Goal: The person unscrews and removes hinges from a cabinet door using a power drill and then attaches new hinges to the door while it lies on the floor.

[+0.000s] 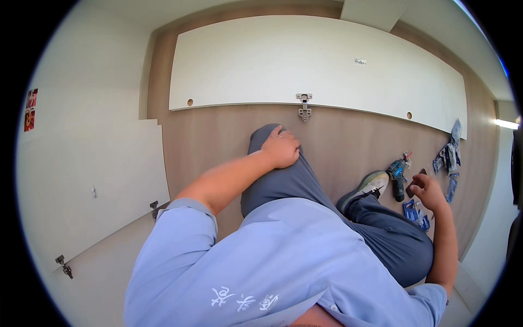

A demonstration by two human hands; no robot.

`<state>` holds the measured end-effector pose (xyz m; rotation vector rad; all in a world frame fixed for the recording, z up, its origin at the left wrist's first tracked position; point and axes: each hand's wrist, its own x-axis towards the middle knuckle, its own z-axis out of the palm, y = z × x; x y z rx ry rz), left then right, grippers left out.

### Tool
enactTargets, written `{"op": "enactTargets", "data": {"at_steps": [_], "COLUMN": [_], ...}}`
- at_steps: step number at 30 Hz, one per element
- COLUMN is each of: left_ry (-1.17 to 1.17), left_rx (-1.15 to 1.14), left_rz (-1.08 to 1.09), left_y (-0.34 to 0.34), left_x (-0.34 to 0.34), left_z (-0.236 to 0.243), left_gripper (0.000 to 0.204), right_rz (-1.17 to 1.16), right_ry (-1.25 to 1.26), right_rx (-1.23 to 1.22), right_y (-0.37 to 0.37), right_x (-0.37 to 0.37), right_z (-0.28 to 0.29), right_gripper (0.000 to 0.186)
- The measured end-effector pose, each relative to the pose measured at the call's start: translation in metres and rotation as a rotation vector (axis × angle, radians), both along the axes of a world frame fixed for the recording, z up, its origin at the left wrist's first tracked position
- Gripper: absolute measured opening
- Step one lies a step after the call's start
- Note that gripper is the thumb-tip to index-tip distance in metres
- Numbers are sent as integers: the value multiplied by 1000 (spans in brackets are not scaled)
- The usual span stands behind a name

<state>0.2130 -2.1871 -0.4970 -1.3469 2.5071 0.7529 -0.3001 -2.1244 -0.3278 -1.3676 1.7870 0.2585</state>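
My left hand (pixel 280 149) rests on my raised left knee, its fingers lying over the grey trouser cloth and holding nothing. Down at the right, my right hand (pixel 428 192) has its fingers and thumb closed on a dark flat phone-shaped thing (pixel 411 188), partly hidden by the fingers. A teal and black cordless drill (pixel 398 177) lies just left of that hand, beside my shoe. Blue and clear plastic packets (pixel 417 215) lie on the wood-coloured panel just below it.
Ahead lies a long white door panel (pixel 305 60) with a metal hinge (pixel 304 106) at its near edge and two round holes. More plastic bags (pixel 451 155) lie at the far right. Another white panel (pixel 98 185) with hinges (pixel 64 266) is at the left.
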Motion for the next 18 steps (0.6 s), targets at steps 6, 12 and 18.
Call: {"op": "enactTargets", "data": {"at_steps": [6, 12, 18], "left_ry": [299, 114, 415], "left_rx": [-358, 203, 372], "left_rz": [100, 195, -138], "left_y": [-35, -34, 32], "left_x": [20, 27, 24], "left_z": [128, 6, 63], "left_gripper": [38, 38, 37], "right_rz": [-56, -72, -256], "right_ry": [-44, -1, -149], "right_rx": [-40, -56, -184], "right_y": [20, 16, 31], "right_x": [-11, -38, -51], "right_z": [-7, -20, -23], "right_gripper": [40, 40, 41]}}
